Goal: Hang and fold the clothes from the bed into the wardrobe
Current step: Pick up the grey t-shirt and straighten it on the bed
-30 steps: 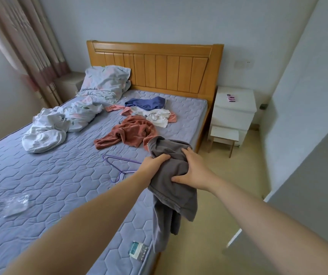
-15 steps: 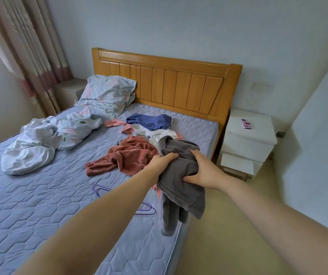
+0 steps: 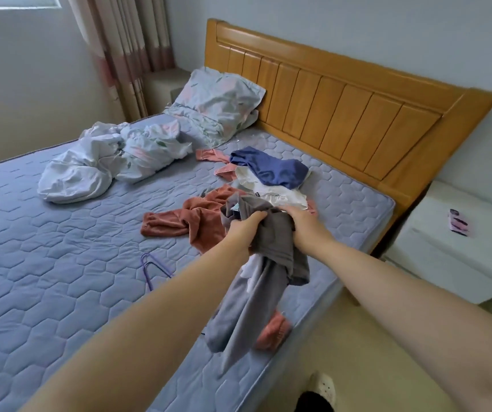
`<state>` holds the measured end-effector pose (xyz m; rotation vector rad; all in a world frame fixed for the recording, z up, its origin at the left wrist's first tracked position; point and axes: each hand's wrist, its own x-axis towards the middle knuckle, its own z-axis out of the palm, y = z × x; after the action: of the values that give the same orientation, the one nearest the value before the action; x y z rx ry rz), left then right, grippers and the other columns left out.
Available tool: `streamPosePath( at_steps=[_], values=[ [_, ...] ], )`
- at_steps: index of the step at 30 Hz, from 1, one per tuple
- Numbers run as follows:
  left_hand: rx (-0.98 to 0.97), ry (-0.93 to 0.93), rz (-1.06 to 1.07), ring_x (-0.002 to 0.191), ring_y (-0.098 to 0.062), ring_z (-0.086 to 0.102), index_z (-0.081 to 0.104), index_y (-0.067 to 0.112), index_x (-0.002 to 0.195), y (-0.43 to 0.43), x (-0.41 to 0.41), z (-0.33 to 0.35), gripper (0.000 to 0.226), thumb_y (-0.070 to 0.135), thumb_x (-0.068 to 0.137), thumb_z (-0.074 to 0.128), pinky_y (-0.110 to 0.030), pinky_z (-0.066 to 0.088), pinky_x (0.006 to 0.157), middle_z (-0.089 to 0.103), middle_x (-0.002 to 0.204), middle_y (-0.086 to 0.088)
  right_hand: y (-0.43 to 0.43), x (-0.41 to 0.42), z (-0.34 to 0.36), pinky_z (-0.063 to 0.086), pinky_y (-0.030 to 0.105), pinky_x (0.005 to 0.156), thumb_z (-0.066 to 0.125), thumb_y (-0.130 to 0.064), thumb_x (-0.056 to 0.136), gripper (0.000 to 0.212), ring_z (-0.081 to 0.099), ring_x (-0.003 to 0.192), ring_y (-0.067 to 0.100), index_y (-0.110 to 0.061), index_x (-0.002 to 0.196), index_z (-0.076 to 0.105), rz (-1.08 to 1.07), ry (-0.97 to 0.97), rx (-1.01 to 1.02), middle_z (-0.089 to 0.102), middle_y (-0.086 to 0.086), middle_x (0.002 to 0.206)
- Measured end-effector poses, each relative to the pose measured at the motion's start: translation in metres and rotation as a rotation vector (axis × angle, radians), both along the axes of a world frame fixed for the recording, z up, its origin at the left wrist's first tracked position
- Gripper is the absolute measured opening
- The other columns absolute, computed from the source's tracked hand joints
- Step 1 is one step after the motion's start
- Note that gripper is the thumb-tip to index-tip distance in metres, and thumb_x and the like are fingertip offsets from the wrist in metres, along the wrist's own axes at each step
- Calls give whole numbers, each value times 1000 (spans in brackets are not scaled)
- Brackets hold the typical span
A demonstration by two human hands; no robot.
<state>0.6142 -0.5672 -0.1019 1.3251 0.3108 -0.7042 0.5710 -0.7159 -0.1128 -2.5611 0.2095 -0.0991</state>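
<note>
**At the bed's edge, two grips gather a grey garment**

Over the right side of the quilted blue bed, a person's left grip and right grip are both clenched on a bunched grey garment. The two grips sit close together with cloth between them. The garment is lifted clear at the top, and its loose end hangs toward 6 o'clock, over the mattress edge.

At 9 o'clock from the grips, touching the grey cloth, lies a rust-coloured garment. At 12 o'clock is a small heap with a blue garment on top of a white garment, and a pink garment lies just beside it at 11 o'clock. A purple hanger lies flat on the mattress at 8 o'clock, partly hidden by the left forearm.

Farther off at 10 o'clock are crumpled bedding and a floral pillow, which leans on the wooden headboard. At 3 o'clock, beside the bed, a white nightstand carries a pink phone.
</note>
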Motion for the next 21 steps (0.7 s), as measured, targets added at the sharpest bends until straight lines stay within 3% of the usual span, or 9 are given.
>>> streamPosePath(
  at_steps=[3,5,7,10,12,14,18,20,21],
  values=[
    [-155,89,187,103,-28,64,57,5,118,-49,29,-17,37,23,87,64,-40,55,87,66,112,-14,-53,51,-20,42,37,99,45,-3,92,41,52,115,32,-14,130,55,-92,-32,133,56,16,125],
    [-290,155,276,82,-20,64,63,9,98,-83,46,-27,15,20,88,60,-29,56,68,67,91,-7,-91,84,-34,41,33,99,46,-1,94,34,54,114,31,-7,126,56,-119,46,373,60,15,119],
    [-407,212,343,62,-14,47,56,13,76,-114,58,-43,12,17,87,55,-23,42,61,51,73,-2,-126,110,-50,40,25,100,48,-10,97,25,53,115,25,-7,119,60,-162,146,604,62,8,113],
    [-469,303,342,62,-15,38,49,16,69,-152,69,-77,17,15,86,51,-25,36,67,40,71,-1,-169,142,-79,33,40,112,38,-25,102,31,47,128,26,-15,126,55,-213,275,735,53,8,134],
    [-410,338,320,67,-16,44,54,16,76,-170,71,-104,18,19,92,48,-27,37,68,45,74,-1,-191,157,-102,30,41,114,36,-25,102,41,43,132,28,-10,140,42,-264,298,714,45,13,144],
    [-302,371,286,70,-16,47,57,16,88,-183,71,-131,15,22,96,45,-27,35,65,48,80,1,-207,164,-127,34,38,109,37,-27,102,44,44,129,32,-3,138,43,-323,337,663,47,17,141],
    [-92,383,285,113,-20,46,48,19,122,-189,79,-181,23,21,100,41,-31,37,82,47,108,4,-228,160,-179,33,31,77,33,-23,103,38,53,110,32,1,103,62,-275,527,453,59,24,114],
    [7,359,260,96,-19,48,52,18,106,-188,86,-209,11,15,100,43,-30,37,71,46,96,2,-236,154,-207,26,33,65,35,-20,101,37,50,87,25,-9,68,48,-228,567,356,54,19,81],
    [61,347,239,82,-17,46,51,18,90,-187,87,-221,14,11,99,43,-28,34,63,44,87,1,-239,149,-221,25,33,63,37,-20,100,38,46,81,23,-11,64,40,-221,581,330,47,15,73]
  ],
)
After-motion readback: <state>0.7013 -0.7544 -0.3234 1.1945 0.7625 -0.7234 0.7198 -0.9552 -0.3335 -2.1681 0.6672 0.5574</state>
